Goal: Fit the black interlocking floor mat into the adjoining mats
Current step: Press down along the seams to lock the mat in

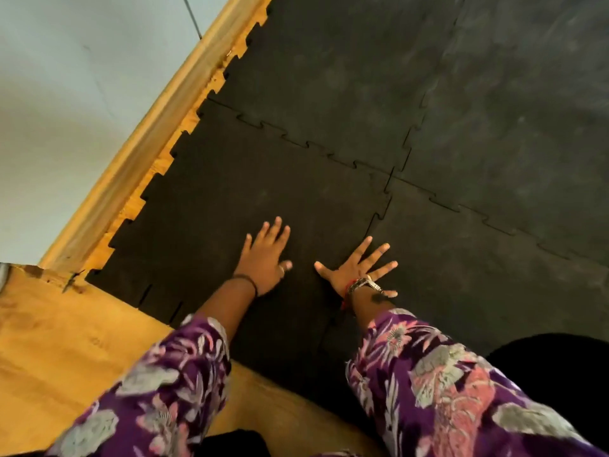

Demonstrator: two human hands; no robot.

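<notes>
The black interlocking floor mat [250, 179] lies flat on the wooden floor, its toothed edges meeting adjoining black mats above [329, 77] and to the right [461, 275]. My left hand [265, 255] rests palm down on the mat's lower middle, fingers spread. My right hand [357, 268] presses flat with fingers splayed near the toothed seam on the mat's right side. Neither hand holds anything. A watch and a red thread sit on my right wrist, a dark band on my left.
A wooden skirting board [148, 136] runs diagonally along the mat's left edge below a pale wall [66, 94]. Bare wooden floor [66, 341] lies at lower left. A fourth mat [527, 127] fills the upper right. My purple flowered sleeves cover the lower frame.
</notes>
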